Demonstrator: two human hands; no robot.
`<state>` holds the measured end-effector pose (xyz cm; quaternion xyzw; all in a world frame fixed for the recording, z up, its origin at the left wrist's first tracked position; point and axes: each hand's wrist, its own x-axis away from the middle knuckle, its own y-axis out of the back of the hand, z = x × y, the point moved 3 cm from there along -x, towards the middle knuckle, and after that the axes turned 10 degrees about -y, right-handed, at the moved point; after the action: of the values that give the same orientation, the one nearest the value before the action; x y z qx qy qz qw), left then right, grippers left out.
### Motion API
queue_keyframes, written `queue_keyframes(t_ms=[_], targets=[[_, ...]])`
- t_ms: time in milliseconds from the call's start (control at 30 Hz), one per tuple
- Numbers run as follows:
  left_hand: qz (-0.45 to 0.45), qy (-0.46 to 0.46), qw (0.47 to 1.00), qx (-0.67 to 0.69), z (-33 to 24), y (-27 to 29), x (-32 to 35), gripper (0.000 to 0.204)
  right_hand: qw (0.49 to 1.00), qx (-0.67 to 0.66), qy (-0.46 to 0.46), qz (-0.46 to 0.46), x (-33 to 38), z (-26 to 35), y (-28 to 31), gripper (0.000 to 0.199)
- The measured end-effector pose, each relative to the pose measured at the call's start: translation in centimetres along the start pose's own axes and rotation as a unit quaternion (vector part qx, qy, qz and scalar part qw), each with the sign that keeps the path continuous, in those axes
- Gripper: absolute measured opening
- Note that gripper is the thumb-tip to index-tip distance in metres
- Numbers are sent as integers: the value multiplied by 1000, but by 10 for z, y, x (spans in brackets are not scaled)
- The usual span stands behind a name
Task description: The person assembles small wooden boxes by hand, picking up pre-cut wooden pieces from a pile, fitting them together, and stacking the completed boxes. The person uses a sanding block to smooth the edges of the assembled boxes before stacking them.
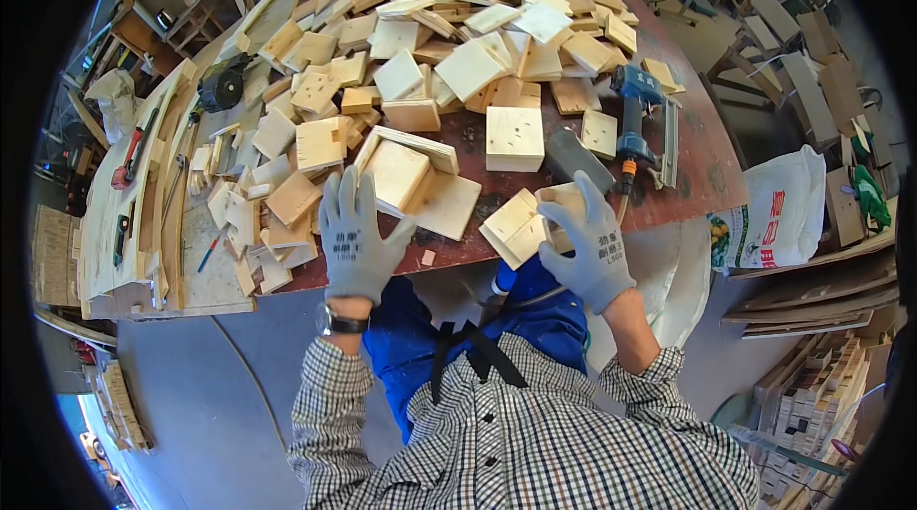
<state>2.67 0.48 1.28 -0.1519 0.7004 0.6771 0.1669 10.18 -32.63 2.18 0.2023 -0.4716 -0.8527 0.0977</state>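
Grey work gloves cover both hands. My left hand [363,235] is open, fingers stretched and thumb spread, at the table's near edge. Right beside it sits a group of pale wooden boards [396,174], one standing on edge behind a block, with a flat square board [449,204] alongside. My right hand [592,250] grips a small wooden block assembly [516,228] by its right side, thumb below and fingers above, tilted over the near edge. A square wooden block [515,138] stands just beyond it. A small wood chip [428,258] lies between the hands.
A large heap of wooden blocks [468,66] covers the dark red table [693,161]. To the right lie a blue air nailer [634,118] with a hose and a dark grey slab [578,161]. Further left are a red-handled tool [129,161] and a black tool [222,85]. A white sack [774,209] stands right.
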Motion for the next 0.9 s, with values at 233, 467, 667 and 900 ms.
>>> queue_keyframes(t_ms=[233, 467, 667, 900], targets=[[54, 27, 995, -78, -22, -42, -36, 96, 993, -59, 101, 7, -10, 0, -4, 53], [24, -4, 996, -87, -11, -52, -24, 95, 981, 83, 108, 135, -14, 5, -47, 74], [4, 15, 999, -52, -20, -55, -24, 94, 983, 130, 98, 84, -25, -4, -50, 74], [-8, -15, 999, -27, -26, -50, -23, 92, 991, 114, 44, 58, -27, -7, -63, 78]])
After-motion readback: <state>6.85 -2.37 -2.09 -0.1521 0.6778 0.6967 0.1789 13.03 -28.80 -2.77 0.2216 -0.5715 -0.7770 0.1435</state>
